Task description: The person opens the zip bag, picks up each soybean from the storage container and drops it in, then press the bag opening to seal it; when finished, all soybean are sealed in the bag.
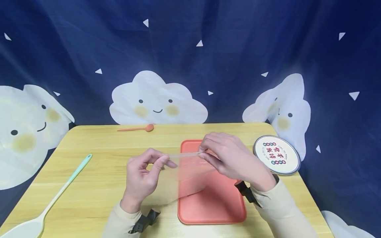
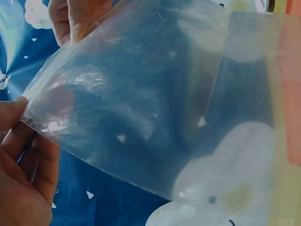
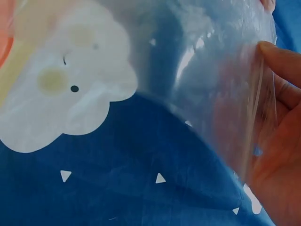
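A clear plastic bag (image 1: pixel 190 175) hangs between both hands above the coral tray (image 1: pixel 214 213), its upper edge stretched roughly level. My left hand (image 1: pixel 144 178) pinches one end of that edge between thumb and fingers. At the other end, my right hand (image 1: pixel 230 158) pinches the edge, knuckles up, over the tray's far right part. In the left wrist view the bag (image 2: pixel 136 99) spreads wide and see-through, gathered toward the fingertips. A narrow ridge runs along the bag's edge (image 3: pixel 254 103) beside the right thumb in the right wrist view.
A small orange spoon (image 1: pixel 149 128) lies at the table's back edge. On the left is a long white spoon (image 1: pixel 26 228) with a mint handle. A round white plaque (image 1: pixel 276 154) with printed characters lies at the right edge. Behind hangs a dark blue cloud-patterned curtain (image 1: pixel 232 62).
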`<move>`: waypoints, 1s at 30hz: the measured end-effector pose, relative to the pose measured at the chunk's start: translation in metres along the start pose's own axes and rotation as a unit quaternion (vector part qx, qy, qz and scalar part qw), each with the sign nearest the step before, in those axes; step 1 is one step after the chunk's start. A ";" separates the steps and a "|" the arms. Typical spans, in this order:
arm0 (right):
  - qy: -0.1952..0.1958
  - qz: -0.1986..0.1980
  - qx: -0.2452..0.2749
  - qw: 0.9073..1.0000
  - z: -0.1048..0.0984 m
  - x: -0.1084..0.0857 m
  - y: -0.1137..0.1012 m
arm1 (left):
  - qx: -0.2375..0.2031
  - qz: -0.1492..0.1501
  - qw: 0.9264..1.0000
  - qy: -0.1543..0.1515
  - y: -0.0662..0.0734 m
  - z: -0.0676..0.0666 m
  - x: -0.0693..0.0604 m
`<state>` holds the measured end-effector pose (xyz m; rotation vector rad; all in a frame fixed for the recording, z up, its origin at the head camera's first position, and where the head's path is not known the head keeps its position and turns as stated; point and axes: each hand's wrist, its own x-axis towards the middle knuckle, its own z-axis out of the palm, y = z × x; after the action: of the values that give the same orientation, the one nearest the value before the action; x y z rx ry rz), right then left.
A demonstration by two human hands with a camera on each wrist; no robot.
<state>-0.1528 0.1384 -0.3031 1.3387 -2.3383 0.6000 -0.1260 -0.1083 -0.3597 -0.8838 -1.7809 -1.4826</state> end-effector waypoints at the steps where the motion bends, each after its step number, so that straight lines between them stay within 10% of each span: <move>1: 0.000 0.002 -0.001 1.000 -0.001 -0.001 0.001 | 0.000 0.000 1.000 0.001 0.000 -0.001 0.000; 30: -0.011 0.045 -0.027 0.999 -0.008 -0.027 0.018 | -0.006 -0.034 0.999 0.027 -0.013 -0.015 -0.006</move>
<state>-0.1542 0.1704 -0.3133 1.2287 -2.4255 0.5471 -0.1324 -0.1251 -0.3698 -0.7900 -1.7805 -1.5467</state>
